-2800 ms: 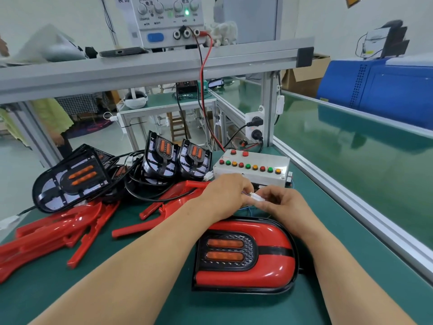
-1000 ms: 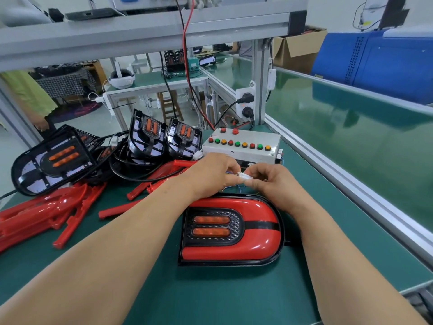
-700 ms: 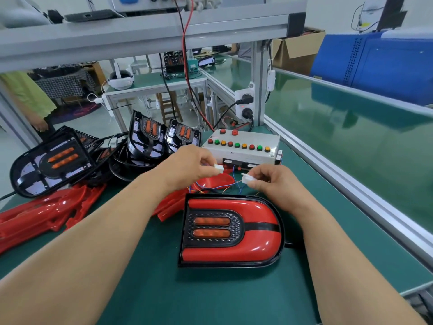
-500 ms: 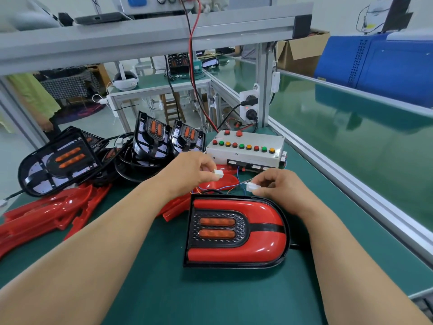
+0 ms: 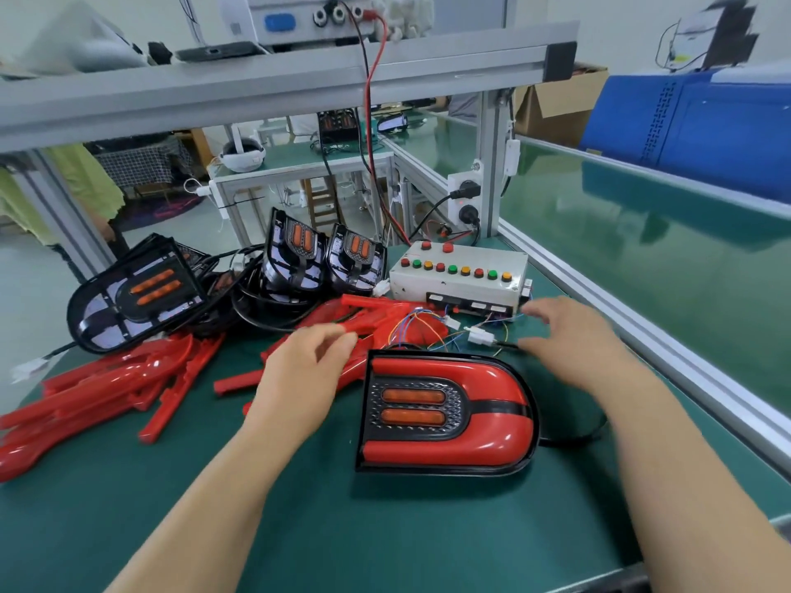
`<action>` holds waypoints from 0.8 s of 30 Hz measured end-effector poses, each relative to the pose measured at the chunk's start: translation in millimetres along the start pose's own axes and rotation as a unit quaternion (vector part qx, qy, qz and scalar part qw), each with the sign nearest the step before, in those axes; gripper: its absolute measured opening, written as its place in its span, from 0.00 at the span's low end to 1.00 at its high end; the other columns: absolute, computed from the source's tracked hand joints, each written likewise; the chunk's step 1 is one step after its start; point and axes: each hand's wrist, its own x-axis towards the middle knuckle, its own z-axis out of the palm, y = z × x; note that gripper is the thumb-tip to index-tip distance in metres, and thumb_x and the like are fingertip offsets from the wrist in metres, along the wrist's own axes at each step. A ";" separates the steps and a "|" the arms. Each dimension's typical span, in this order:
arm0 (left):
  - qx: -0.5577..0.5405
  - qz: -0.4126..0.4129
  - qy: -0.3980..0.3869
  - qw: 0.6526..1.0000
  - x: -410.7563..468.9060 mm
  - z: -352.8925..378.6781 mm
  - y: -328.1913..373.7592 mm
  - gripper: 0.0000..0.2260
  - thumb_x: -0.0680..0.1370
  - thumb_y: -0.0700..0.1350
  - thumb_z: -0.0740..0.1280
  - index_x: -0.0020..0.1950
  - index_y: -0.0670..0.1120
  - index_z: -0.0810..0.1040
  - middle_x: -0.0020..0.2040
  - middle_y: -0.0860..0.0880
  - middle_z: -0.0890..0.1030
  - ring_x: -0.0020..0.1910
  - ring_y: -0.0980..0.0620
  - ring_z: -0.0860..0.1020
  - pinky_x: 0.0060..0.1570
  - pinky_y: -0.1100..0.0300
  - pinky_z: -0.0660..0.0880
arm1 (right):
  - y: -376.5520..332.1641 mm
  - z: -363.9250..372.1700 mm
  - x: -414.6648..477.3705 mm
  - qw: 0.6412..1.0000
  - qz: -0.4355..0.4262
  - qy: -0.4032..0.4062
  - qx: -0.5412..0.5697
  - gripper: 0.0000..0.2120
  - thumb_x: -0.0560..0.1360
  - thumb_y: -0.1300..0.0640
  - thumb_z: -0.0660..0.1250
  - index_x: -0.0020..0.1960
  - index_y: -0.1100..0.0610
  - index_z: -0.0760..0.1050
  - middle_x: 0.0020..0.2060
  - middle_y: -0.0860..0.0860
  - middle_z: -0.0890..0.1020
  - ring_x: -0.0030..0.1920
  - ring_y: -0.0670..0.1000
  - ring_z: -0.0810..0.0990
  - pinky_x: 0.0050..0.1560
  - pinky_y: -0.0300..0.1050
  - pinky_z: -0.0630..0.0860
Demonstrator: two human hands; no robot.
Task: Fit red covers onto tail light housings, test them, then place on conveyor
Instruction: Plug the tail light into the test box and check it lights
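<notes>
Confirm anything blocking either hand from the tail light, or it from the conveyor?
Nothing lies between the left hand or right hand and the tail light. Toward the conveyor belt, only the aluminium side rail runs across the path; the light would likely need lifting over it.

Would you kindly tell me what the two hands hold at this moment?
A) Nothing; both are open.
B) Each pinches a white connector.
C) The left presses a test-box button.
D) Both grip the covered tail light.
A: the left hand and right hand hover with loose, empty fingers, and the white connector lies free beyond the tail light.
</notes>
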 end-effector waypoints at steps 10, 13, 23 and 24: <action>-0.047 -0.106 -0.110 0.987 -50.4 12.4 -7.0 0.19 0.81 0.60 0.58 0.46 0.50 0.82 0.45 0.50 0.85 0.48 0.45 0.82 0.57 0.47 0.76 | 32.7 0.7 -46.0 0.994 0.086 -0.049 -0.044 0.07 0.76 0.53 0.70 0.54 0.49 0.78 0.53 0.49 0.81 0.54 0.53 0.78 0.53 0.46 0.75; -0.073 -0.111 -0.140 0.981 -47.8 16.5 -0.8 0.21 0.82 0.56 0.58 0.50 0.41 0.82 0.53 0.42 0.83 0.51 0.43 0.81 0.61 0.46 0.73 | 32.3 6.2 -52.6 0.997 0.072 -0.009 0.027 0.06 0.76 0.58 0.69 0.44 0.47 0.76 0.46 0.47 0.82 0.51 0.52 0.79 0.50 0.46 0.74; -0.209 -0.129 -0.160 0.956 -56.4 24.5 15.0 0.16 0.84 0.50 0.60 0.50 0.46 0.86 0.47 0.53 0.87 0.48 0.57 0.84 0.48 0.64 0.72 | -9.7 3.6 -56.4 0.965 0.031 -0.127 0.228 0.26 0.76 0.31 0.55 0.57 0.47 0.81 0.55 0.41 0.83 0.56 0.46 0.80 0.63 0.48 0.73; -0.216 -0.129 -0.158 0.955 -58.2 26.0 17.2 0.16 0.84 0.50 0.59 0.50 0.46 0.85 0.47 0.53 0.87 0.48 0.58 0.84 0.47 0.65 0.72 | -12.9 3.0 -54.8 0.959 0.034 -0.159 0.233 0.35 0.71 0.25 0.53 0.63 0.47 0.79 0.59 0.41 0.81 0.61 0.47 0.78 0.69 0.50 0.70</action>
